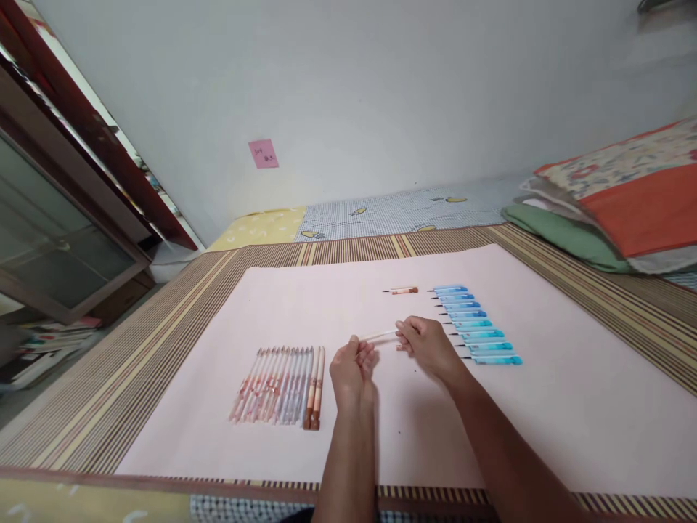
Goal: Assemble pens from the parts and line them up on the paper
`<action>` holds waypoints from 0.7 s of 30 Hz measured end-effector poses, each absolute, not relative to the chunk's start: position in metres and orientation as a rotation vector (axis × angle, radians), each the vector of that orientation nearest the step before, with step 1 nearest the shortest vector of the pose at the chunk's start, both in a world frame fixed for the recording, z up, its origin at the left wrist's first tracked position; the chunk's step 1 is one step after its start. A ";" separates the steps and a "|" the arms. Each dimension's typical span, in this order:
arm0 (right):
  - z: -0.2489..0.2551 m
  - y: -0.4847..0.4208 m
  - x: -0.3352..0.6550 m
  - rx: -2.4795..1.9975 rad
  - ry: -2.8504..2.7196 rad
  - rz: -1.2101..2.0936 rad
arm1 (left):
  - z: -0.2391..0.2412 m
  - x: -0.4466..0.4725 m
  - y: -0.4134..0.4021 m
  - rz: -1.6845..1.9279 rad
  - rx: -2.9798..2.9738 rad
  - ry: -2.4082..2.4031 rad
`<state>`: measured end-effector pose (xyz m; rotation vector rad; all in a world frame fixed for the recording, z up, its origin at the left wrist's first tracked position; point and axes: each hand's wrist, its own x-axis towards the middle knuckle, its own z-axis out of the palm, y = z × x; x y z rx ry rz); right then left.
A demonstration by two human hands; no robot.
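Between my two hands stretches a slim pale pen part point(380, 335), perhaps a refill or barrel. My left hand point(351, 367) pinches its left end, and the fingers of my right hand point(428, 343) close on its right end. A small brown-and-cream piece point(400, 347) shows just under my right fingers; whether they touch it is unclear. To the left, a row of clear, pink-patterned pens point(272, 385) lies side by side, with two brown-and-cream pens point(314, 388) at its right end. Above my hands lies a disassembled brown-and-cream pen point(404, 290), its dark tip pointing left.
Several blue pens point(479, 327) with dark tips are stacked in a slanting column on the right. Everything lies on a pale pink sheet point(327, 305) over a striped mat point(179, 327). Folded cushions and cloth point(642, 196) sit at the back right, near the wall.
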<state>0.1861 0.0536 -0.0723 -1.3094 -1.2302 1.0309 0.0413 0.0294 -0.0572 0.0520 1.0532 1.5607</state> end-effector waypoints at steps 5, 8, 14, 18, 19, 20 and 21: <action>-0.063 0.052 0.201 -1.384 -1.281 0.966 | -0.062 0.031 0.033 1.565 -0.020 1.095; -0.061 0.053 0.212 -1.434 -1.293 0.923 | -0.065 0.029 0.034 1.573 -0.004 1.084; -0.058 0.052 0.221 -1.441 -1.298 0.903 | -0.068 0.034 0.038 1.688 0.092 1.152; -0.063 0.054 0.225 -1.474 -1.328 0.844 | -0.063 0.031 0.034 1.740 0.325 1.310; -0.065 0.055 0.226 -1.486 -1.334 0.815 | -0.060 0.031 0.032 1.760 0.468 1.371; -0.068 0.056 0.227 -1.499 -1.331 0.790 | -0.058 0.030 0.029 1.782 0.630 1.435; -0.070 0.057 0.228 -1.514 -1.321 0.770 | -0.055 0.030 0.027 1.803 0.793 1.492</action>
